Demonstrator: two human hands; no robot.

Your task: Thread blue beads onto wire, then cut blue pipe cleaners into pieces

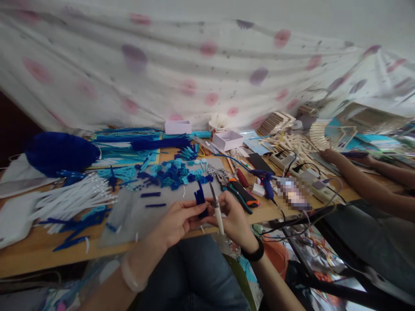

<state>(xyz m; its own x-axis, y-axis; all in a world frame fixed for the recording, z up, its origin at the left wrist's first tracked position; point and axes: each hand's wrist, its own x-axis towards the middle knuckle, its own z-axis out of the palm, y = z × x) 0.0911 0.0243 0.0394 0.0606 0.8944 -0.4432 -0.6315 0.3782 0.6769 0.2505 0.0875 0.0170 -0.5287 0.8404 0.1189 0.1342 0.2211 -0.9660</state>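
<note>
Above the table's front edge, my left hand (180, 220) pinches a dark blue fuzzy strip piece (199, 199) that stands upright between its fingers. My right hand (231, 216) is closed around scissors (218, 216) with white handles, their blades pointing up and away. The blades are just right of the blue piece, and the fingertips of both hands nearly meet. Two short dark blue strips (151, 195) lie on the grey mat (126, 211) left of my hands. Beyond them is a pile of blue flower-like pieces (171, 172).
White stems (74, 198) and a dark blue bundle (61, 153) are at left. Pliers (243, 192), a blue glue gun (266, 181), a phone (293, 193) and power strips (288, 163) with cables lie right. Another person's arms (366, 181) reach over the far right.
</note>
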